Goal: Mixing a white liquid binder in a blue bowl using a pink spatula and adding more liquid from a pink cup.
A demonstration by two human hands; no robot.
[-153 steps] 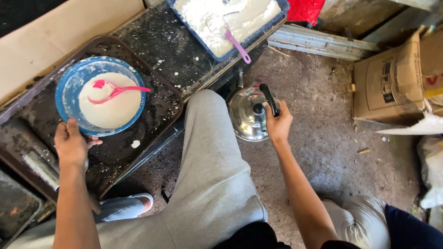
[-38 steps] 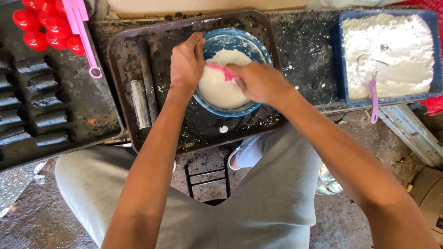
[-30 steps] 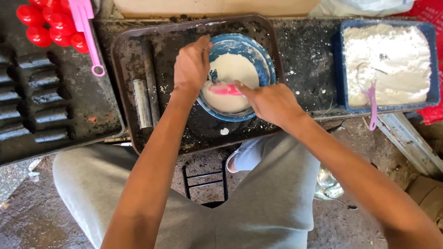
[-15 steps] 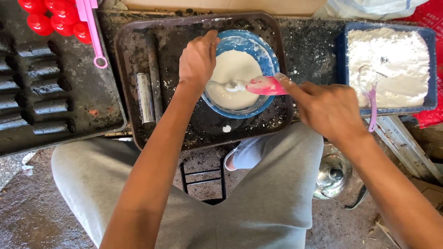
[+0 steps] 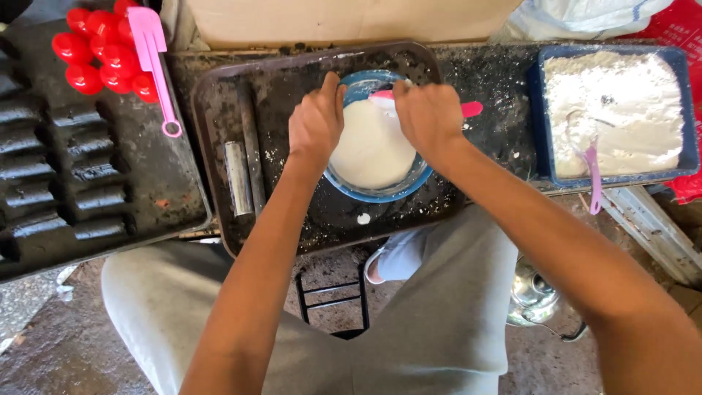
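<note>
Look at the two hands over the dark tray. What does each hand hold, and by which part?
The left hand grips the blue bowl by its left rim. The right hand holds a pink spatula by its handle.

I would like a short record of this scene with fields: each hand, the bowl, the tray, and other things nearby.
left hand: grips the left rim of the blue bowl
right hand: holds a pink spatula over the bowl
bowl content: white batter
bowl position: on a dark metal tray
on tray, left: a metal bar
far right: blue tub of white flour with a lilac spoon
far left: dark mould tray, red balls, second pink spatula
</note>
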